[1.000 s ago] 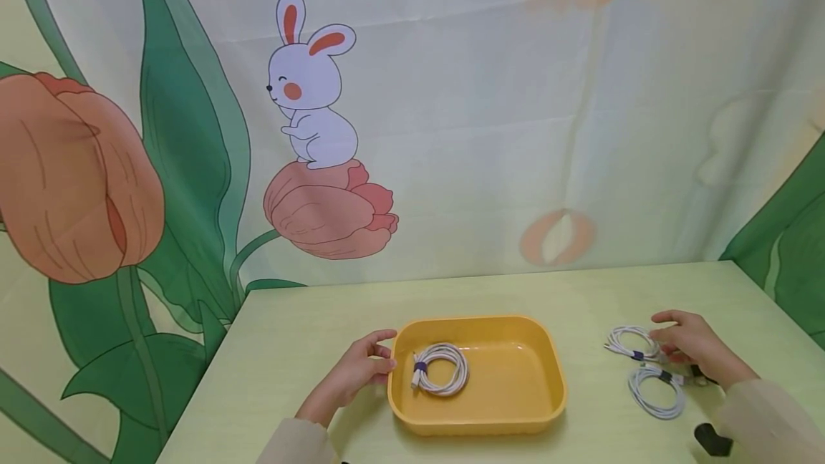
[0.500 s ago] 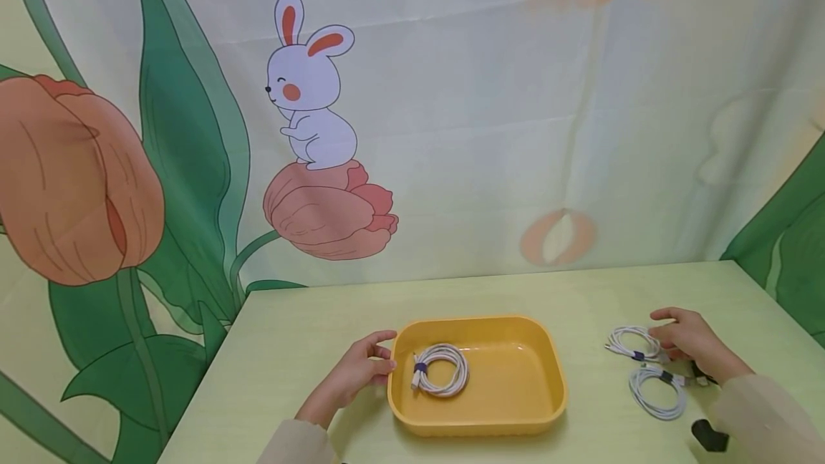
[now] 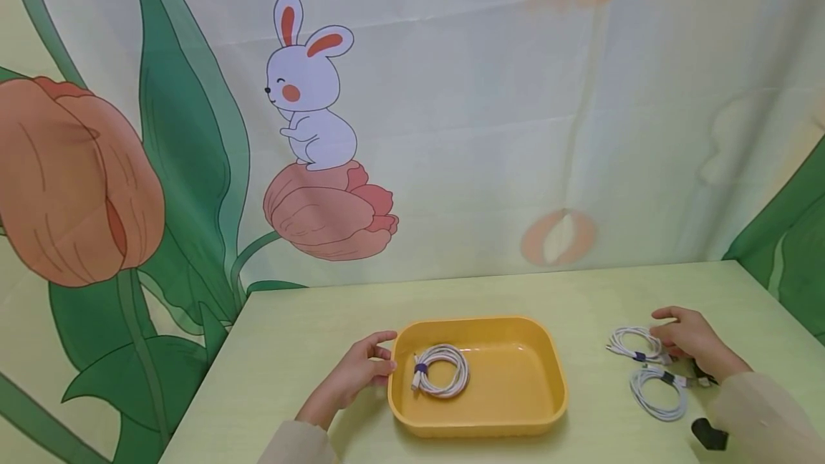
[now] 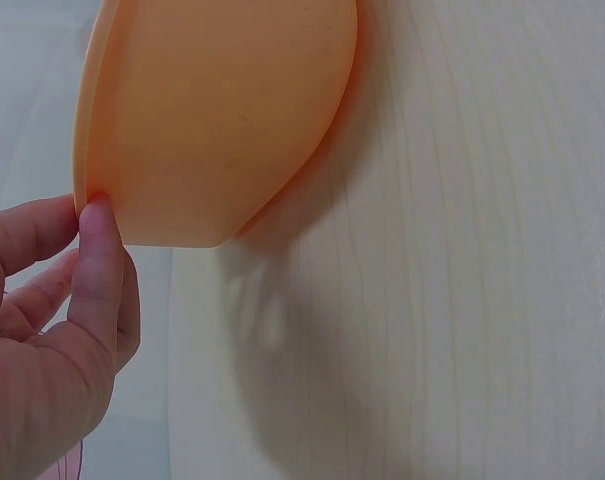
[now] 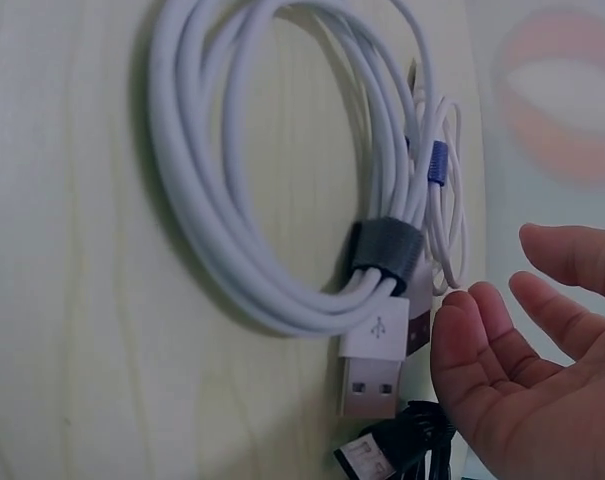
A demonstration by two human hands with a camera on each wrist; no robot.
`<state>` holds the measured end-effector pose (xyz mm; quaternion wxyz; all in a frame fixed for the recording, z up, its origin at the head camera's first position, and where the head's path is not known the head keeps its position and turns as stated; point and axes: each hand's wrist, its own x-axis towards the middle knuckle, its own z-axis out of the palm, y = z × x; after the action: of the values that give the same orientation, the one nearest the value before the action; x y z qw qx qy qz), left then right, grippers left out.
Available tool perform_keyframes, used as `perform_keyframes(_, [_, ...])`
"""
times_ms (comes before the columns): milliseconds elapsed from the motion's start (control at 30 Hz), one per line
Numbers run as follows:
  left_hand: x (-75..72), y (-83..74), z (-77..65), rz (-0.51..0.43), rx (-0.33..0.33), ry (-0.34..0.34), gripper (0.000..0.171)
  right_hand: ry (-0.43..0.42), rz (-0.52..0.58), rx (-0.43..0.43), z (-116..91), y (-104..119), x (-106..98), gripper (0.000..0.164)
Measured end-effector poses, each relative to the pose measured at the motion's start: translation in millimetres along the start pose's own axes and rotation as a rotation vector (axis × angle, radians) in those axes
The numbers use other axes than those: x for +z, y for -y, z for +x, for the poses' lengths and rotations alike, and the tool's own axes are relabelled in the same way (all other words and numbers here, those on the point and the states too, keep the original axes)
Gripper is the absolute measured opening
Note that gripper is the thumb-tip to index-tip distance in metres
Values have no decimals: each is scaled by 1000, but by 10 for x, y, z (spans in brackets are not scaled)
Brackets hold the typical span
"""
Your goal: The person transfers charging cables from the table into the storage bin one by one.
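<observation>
My left hand (image 3: 357,371) rests its fingertips against the left rim of a yellow plastic tray (image 3: 496,427); the left wrist view shows its thumb (image 4: 99,250) touching the tray's outer wall (image 4: 222,130). In the tray lies a coiled white cable (image 3: 460,378) with a dark blue strap. Over on the right, my right hand (image 3: 696,339) hovers by a coiled white USB cable (image 5: 182,150) with a dark grey strap, fingers loosely bent and holding nothing. Behind that is a thinner white cable (image 3: 619,349) with a blue strap. A black cable (image 5: 407,440) sits partly under the right hand.
A black object (image 3: 709,435) lies near the right sleeve, its kind unclear. The pale green table (image 3: 309,321) ends at a cloth backdrop (image 3: 464,127) printed with a rabbit and tulips.
Almost nothing differs. My right hand has shifted very slightly while staying above the cables; the left hand and the tray keep their places.
</observation>
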<state>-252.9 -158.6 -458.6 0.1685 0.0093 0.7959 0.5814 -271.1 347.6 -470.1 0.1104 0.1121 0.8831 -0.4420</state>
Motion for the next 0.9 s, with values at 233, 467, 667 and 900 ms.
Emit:
perform_keyframes(233, [0, -1, -4, 2, 1, 2, 50, -2, -20, 2, 44, -36, 5, 52])
perform_keyframes(467, [6, -14, -9, 4, -9, -6, 50, 8, -34, -15, 87, -66, 9, 53])
perform_keyframes(667, [1, -6, -7, 5, -1, -2, 50, 12, -38, -26, 90, -63, 20, 52])
perform_keyframes(900, [-3, 0, 3, 6, -4, -6, 50, 7, -55, -26, 119, -55, 35, 52])
